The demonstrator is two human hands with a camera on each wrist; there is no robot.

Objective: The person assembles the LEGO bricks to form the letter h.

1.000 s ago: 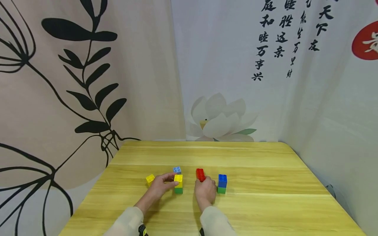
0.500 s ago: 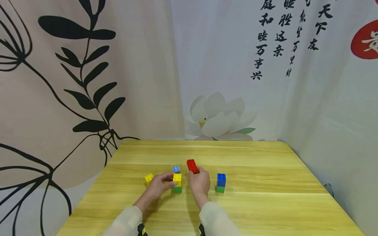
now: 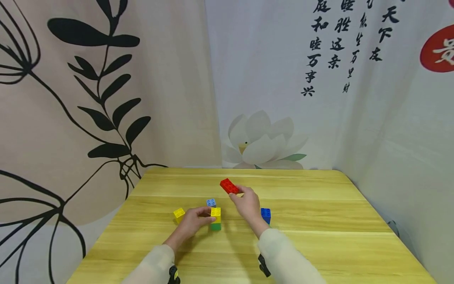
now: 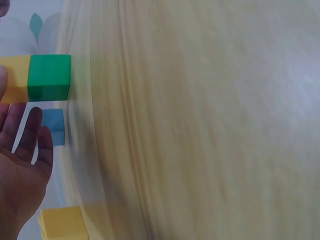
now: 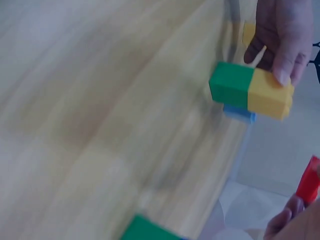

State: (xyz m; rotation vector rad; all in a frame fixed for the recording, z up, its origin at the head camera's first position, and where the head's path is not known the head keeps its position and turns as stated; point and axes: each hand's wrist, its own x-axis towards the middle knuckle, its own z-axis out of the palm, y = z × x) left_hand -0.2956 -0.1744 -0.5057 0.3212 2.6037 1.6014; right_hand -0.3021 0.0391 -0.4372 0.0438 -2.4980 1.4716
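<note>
My left hand [image 3: 194,221] pinches a yellow toy brick [image 3: 216,211] between thumb and fingers. That brick is stacked on a green brick [image 3: 215,227], and the left wrist view shows the green brick [image 4: 50,77] joined flush below it. Held by one end in my right hand [image 3: 250,203] is a red brick [image 3: 229,186], longer than the others, raised over the table beyond the stack and tilted. In the right wrist view only part of the red brick [image 5: 309,181] shows at the right edge.
A light blue brick [image 3: 211,202] stands just behind the yellow-green stack, and a loose yellow brick [image 3: 179,214] lies left of it. A dark blue brick [image 3: 266,215] is partly hidden behind my right forearm. The wooden table [image 3: 337,252] reaches a patterned curtain.
My right hand has lifted the red brick and carried it away from me and to the left, turning it. The left hand keeps its grip on the yellow-green stack, nearly still.
</note>
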